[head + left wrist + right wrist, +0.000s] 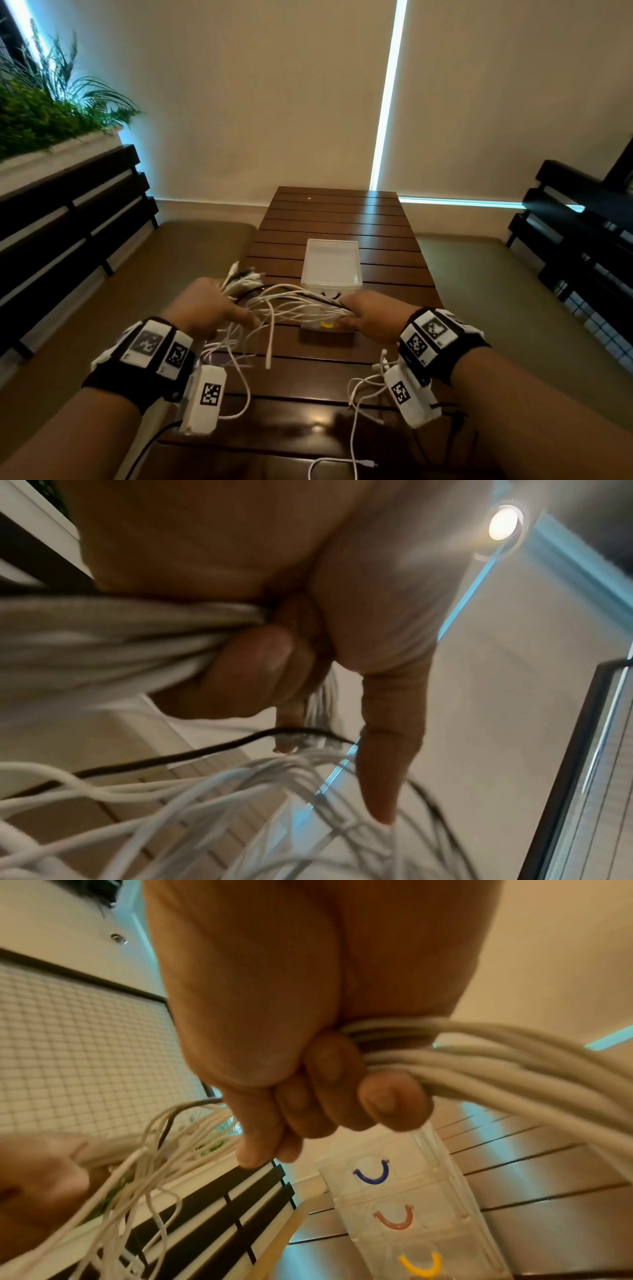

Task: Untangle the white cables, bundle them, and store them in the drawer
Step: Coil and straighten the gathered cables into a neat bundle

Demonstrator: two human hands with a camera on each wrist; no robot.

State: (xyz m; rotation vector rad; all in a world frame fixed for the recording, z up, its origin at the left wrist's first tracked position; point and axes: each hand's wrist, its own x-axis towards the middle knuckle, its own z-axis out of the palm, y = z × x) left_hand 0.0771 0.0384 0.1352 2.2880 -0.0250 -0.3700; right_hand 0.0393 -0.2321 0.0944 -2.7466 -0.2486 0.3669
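I've got the white cables [291, 301] strung between my fists: left hand [209, 305] clenched on the plug ends, right hand [370, 313] wrapped round the gathered strands, drawer unit [331, 263] just beyond. They're light, limp and slippery, so I'd grip the bunched middle.

Dark slatted wooden table [337, 212]; beige blinds [257, 96] far; black slatted benches [68, 212] both sides; plants [41, 109] left

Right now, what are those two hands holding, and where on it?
Both hold the tangle of thin white cables: the left hand grips one end, the right hand the other, the strands stretched between them.
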